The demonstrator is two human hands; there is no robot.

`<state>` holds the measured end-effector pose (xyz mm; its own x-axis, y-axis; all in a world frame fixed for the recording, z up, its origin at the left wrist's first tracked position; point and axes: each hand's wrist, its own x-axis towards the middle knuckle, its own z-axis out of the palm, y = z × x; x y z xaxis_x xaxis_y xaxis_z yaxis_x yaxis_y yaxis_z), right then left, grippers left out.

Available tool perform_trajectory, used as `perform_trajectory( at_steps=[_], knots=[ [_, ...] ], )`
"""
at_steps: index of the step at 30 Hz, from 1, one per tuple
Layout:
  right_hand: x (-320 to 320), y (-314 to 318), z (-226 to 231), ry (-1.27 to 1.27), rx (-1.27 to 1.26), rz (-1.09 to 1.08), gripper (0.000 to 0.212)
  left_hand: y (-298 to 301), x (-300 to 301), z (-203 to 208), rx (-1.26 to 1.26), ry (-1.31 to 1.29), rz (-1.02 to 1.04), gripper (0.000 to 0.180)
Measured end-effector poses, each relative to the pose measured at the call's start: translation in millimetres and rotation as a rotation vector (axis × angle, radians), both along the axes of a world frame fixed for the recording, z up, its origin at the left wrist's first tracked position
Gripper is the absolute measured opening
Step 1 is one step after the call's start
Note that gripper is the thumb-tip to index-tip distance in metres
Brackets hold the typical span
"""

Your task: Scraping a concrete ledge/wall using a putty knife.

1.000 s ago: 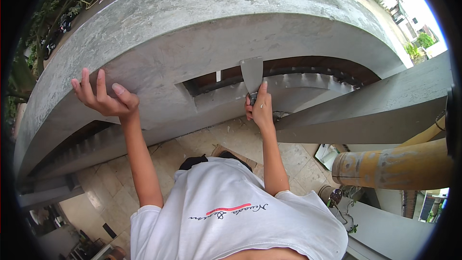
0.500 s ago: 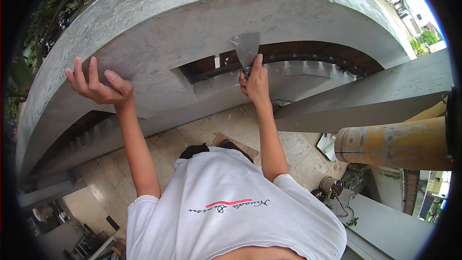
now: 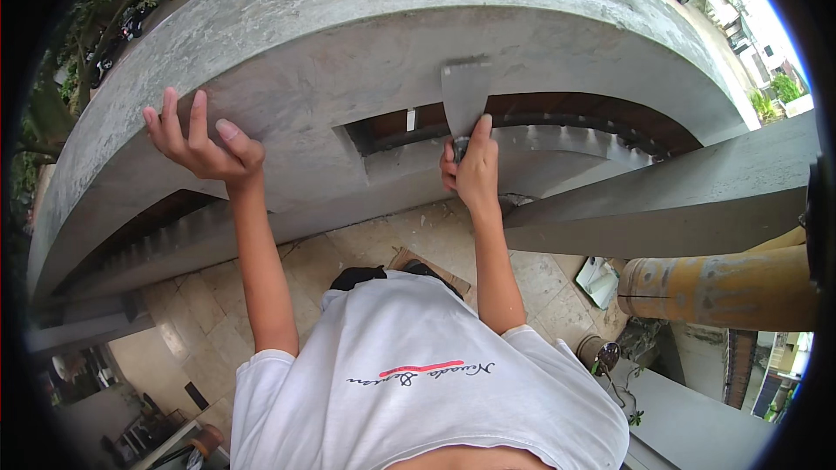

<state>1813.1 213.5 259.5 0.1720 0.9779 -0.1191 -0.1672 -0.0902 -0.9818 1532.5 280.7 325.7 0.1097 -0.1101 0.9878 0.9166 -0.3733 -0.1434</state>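
Two hands are up against the curved grey wall (image 3: 366, 61) as I watch from here. My right hand (image 3: 473, 170) is closed round the handle of a putty knife (image 3: 464, 104), index finger laid along the neck, with the broad metal blade pointing up and pressed flat on the wall's face just above a rectangular recess (image 3: 409, 126). Over the last second that blade has climbed from the lower lip of the recess to the band above it, so I judge one upward stroke of smoothing is nearly through. My left hand (image 3: 202, 141) holds nothing: fingers spread and half curled, fingertips resting on the wall well left of the blade, little moved since then. Below lie a tiled floor (image 3: 218, 296) and, right, a yellowish pipe (image 3: 714, 289).
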Motion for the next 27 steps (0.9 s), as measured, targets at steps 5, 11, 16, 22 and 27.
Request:
perform_trajectory(
  at_steps=[5, 11, 16, 22, 27],
  knots=[
    [-4.2, -12.3, -20.0, -0.013, -0.073, 0.006, 0.072, 4.5, 6.4, 0.5, -0.011, -0.005, -0.008, 0.032],
    [-15.5, 4.7, 32.2, -0.041, 0.099, -0.020, 0.074, -2.1, 0.0, 0.2, -0.021, 0.001, -0.006, 0.033],
    [-8.7, -11.0, -14.4, -0.010, -0.066, 0.013, 0.073, 1.8, 4.9, -2.9, -0.027, -0.020, -0.012, 0.033],
    [0.2, 10.2, 29.5, 0.074, 0.099, 0.012, 0.072, -0.5, 3.4, 0.1, -0.028, -0.010, -0.031, 0.033],
    [2.9, -23.0, -13.6, -0.026, -0.028, 0.098, 0.073, -1.9, 2.6, -1.6, -0.016, -0.008, -0.007, 0.033]
  ],
)
